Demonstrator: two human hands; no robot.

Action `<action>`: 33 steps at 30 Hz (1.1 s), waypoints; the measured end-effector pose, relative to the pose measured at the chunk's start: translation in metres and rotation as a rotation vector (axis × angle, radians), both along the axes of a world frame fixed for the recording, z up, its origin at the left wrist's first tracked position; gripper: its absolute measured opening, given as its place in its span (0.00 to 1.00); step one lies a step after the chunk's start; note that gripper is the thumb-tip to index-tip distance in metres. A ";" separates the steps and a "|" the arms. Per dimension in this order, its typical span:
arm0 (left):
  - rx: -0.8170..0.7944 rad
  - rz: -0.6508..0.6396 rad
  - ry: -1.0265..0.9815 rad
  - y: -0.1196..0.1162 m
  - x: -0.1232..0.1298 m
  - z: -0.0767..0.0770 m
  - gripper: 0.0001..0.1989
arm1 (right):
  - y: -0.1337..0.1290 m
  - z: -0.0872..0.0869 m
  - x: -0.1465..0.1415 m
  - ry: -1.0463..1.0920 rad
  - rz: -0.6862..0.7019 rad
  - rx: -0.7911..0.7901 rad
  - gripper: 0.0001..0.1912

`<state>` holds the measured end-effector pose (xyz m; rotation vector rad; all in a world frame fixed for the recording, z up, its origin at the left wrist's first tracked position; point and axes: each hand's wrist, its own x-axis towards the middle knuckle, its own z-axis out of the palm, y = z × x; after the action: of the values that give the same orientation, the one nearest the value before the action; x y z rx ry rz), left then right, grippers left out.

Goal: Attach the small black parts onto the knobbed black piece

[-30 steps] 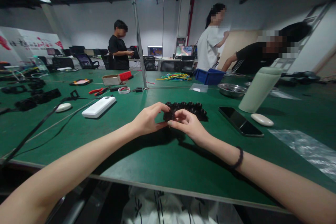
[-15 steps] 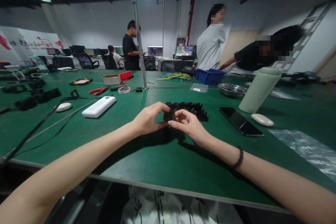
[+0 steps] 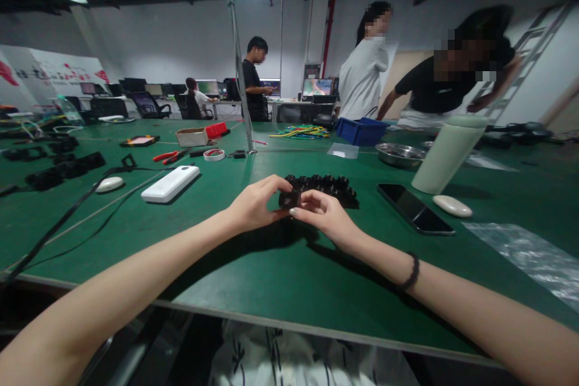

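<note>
Surface: green mat [image 3: 271,277], both forearms stretched across it.
Left hand [image 3: 253,208]: fingers curled, grip pinching black plastic part [image 3: 290,198].
Right hand [image 3: 323,217]: fingertips pinching same part.

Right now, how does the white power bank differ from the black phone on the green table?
The power bank is white, thick and rounded; the phone is black, thin and glossy. The power bank lies beyond the left hand, the phone beyond the right hand. Both lie flat and untouched on the table.
</note>
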<state>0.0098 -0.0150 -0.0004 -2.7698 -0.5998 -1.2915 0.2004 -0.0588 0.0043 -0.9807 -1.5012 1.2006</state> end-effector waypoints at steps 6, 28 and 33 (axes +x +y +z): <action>-0.001 0.008 0.003 0.001 -0.001 0.000 0.13 | 0.000 0.000 0.001 -0.003 0.008 0.004 0.21; 0.065 0.309 0.076 0.007 -0.010 0.014 0.14 | 0.014 -0.012 0.008 -0.102 -0.030 0.104 0.15; 0.022 0.437 0.097 0.007 -0.013 0.017 0.15 | 0.009 -0.013 0.009 -0.313 -0.001 0.259 0.10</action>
<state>-0.0027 -0.0084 0.0168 -2.4662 -1.0958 -1.0530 0.2091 -0.0498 -0.0084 -1.0239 -1.8477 0.8495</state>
